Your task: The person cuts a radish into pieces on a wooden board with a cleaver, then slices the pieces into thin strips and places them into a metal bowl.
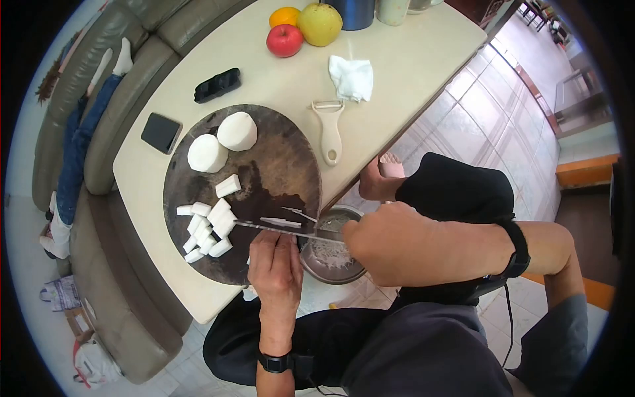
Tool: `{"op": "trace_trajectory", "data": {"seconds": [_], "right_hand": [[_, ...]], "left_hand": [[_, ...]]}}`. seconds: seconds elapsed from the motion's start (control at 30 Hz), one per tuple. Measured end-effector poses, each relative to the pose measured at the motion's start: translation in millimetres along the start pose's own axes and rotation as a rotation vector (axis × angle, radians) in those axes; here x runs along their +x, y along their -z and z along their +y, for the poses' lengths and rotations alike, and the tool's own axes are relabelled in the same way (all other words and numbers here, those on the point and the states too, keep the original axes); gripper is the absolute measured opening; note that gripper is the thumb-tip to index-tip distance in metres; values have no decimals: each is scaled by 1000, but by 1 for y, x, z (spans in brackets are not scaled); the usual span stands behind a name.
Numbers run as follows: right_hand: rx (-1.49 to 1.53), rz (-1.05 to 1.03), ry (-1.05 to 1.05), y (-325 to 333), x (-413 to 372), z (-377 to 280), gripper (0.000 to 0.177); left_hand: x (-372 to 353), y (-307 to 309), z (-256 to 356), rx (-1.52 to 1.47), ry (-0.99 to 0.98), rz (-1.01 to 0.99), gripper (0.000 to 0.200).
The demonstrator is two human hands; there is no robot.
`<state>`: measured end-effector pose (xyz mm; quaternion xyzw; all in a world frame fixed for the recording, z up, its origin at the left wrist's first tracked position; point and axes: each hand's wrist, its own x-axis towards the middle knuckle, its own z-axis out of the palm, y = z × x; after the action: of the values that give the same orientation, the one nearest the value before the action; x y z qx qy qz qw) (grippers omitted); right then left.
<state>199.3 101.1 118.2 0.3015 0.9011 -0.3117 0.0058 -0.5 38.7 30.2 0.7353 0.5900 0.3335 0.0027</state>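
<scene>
My right hand point(380, 241) is closed round the handle of a knife point(281, 229), whose blade reaches left over the round dark cutting board point(278, 145). Beside the blade, at the board's lower edge, my left hand point(274, 261) has its fingers pressed together; whatever lies under them is hidden. Thin white slices point(280, 222) lie just beyond the blade. Several white chunks point(208, 228) are grouped on the board's left part, and two thick white round pieces point(221, 142) sit near its far edge. Below the knife, a metal bowl point(331, 271) holds white shreds.
On the table point(397, 73) are a peeler point(330, 132), a white cloth point(351, 78), a black object point(217, 85), a dark square object point(161, 133), fruit point(285, 40) and a blue container point(356, 13). A person's legs point(79, 152) rest on the sofa point(119, 264).
</scene>
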Motion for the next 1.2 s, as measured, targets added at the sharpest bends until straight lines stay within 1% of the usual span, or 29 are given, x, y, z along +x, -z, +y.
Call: {"op": "trace_trajectory", "data": {"seconds": [0.07, 0.13, 0.2, 0.37, 0.43, 0.5, 0.57, 0.63, 0.8, 0.87, 0.9, 0.97, 1.1, 1.17, 1.2], "right_hand": [[5, -1, 18, 4, -3, 2, 13], [-2, -29, -84, 5, -5, 3, 11], [16, -40, -99, 7, -7, 0, 10], [49, -69, -97, 7, -12, -5, 8], [32, -72, -54, 1, -14, -3, 10], [25, -78, -72, -2, -14, -2, 9], [18, -86, -90, -4, -15, -1, 9], [37, -9, -169, -3, -14, 1, 9], [49, -12, -225, -1, -13, 3, 9], [46, -11, -237, -4, -14, 5, 8], [45, -2, -230, -5, -14, 5, 9], [46, 6, -220, -6, -14, 5, 9], [7, 19, -192, -7, -15, 6, 11], [-9, 23, -179, -8, -15, 6, 12], [-7, 24, -173, -8, -15, 7, 12]], "left_hand": [[1, -2, 0, -6, -7, 19, 16], [1, -1, -1, -14, -15, 34, 16], [0, 1, -1, -88, 58, 36, 18], [1, 28, -7, -65, 136, 74, 22], [-1, 38, -13, -55, 245, 40, 25], [-4, 46, -13, -58, 278, 14, 27], [-6, 50, -10, -73, 331, -99, 27], [-8, 46, -10, -71, 316, -107, 26], [-9, 45, -15, -88, 295, -102, 24], [-7, 46, -15, -191, 380, -114, 26], [-6, 48, -15, -191, 379, -115, 26], [-4, 52, -16, -237, 527, -142, 29], [-6, 50, -20, -171, 550, -117, 31], [-5, 49, -19, 46, 408, -119, 30], [-4, 48, -19, 45, 408, -119, 30]]}}
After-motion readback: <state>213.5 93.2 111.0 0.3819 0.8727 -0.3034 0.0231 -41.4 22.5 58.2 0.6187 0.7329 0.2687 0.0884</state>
